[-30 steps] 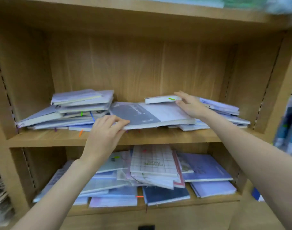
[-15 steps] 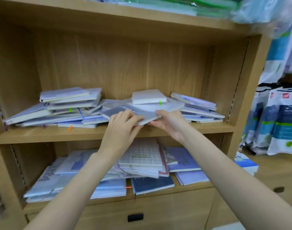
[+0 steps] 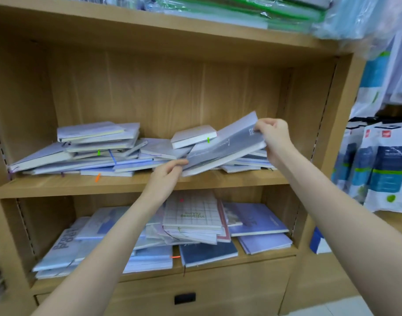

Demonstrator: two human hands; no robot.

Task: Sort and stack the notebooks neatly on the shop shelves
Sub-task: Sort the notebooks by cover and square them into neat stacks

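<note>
Since half a second ago, the grey notebook (image 3: 227, 148) is tilting up at its right end, lifted off the messy notebook pile (image 3: 92, 151) on the middle shelf (image 3: 127, 184) of the wooden shelving unit (image 3: 328, 137). Both hands are holding it: the left hand (image 3: 167, 175) is pinching its lower left corner between thumb and fingers, while the right hand (image 3: 274, 135) is gripping its raised right edge with curled fingers. More notebooks (image 3: 195, 217) are lying jumbled on the lower shelf (image 3: 264, 256)

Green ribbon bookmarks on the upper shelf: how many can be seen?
2: one green bookmark in the left pile, one green tab under the small white notebook. Others may be hidden.
</note>
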